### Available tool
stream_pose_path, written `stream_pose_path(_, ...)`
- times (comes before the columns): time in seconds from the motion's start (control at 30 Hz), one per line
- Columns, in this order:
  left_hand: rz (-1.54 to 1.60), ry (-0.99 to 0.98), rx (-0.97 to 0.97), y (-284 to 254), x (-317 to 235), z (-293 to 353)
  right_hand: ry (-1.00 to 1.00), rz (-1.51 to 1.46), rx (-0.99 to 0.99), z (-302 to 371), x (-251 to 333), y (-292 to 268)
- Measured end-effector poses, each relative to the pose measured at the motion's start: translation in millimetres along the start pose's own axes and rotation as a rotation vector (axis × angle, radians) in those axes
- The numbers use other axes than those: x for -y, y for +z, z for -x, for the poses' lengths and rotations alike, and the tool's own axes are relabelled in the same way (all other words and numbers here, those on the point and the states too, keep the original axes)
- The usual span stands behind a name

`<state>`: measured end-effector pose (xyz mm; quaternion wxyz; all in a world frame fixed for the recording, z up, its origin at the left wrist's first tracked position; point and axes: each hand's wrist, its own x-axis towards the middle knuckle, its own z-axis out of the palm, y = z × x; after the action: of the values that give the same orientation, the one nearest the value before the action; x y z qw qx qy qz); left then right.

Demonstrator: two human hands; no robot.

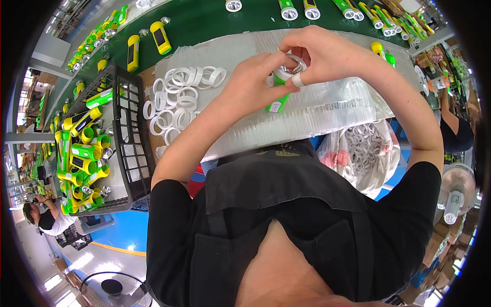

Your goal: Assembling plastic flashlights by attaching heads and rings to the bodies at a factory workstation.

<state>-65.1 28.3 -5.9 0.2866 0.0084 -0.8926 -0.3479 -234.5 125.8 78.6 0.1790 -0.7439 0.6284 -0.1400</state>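
Observation:
Both hands meet around the head of a green flashlight (277,104) above the covered work surface. My left hand (251,84) grips it from the left, fingers wrapped near its top. From the right and above, my right hand (325,56) has its fingers closed at the flashlight's rim, where a white ring (284,71) sits around the shiny reflector. Whether the ring is fully seated cannot be made out. A loose pile of white rings (179,97) lies on the surface left of my left forearm.
A black crate (134,138) of yellow and green flashlight bodies (82,158) stands at the left. A plastic bag (332,146) full of white rings hangs below the table edge. Finished-looking flashlights (289,11) lie along the green bench (204,23) at the back. People work at both sides.

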Motion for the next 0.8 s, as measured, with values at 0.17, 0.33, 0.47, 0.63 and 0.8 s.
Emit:
stream_pose_path(0.17,-0.068,0.002,-0.053,5.7,0.3,-4.7,0.206,0.108,-0.179,-1.2,-1.3,13.4)
stream_pose_path(0.33,-0.081,0.069,-0.162,14.4,4.9,-5.8,0.317,0.243,-0.123,0.2,3.4,6.2)
stream_pose_path(0.47,-0.037,-0.004,-0.137,13.8,-1.7,-4.8,-0.272,-0.125,-0.324,10.6,-25.7,15.5)
stream_pose_path(0.63,-0.068,-0.016,-0.142,14.4,0.3,-3.9,0.548,0.375,0.048,-2.6,30.3,0.6)
stream_pose_path(0.8,-0.032,0.002,-0.164,14.5,3.0,-5.9,-0.194,-0.107,-0.365,2.4,-24.8,30.2)
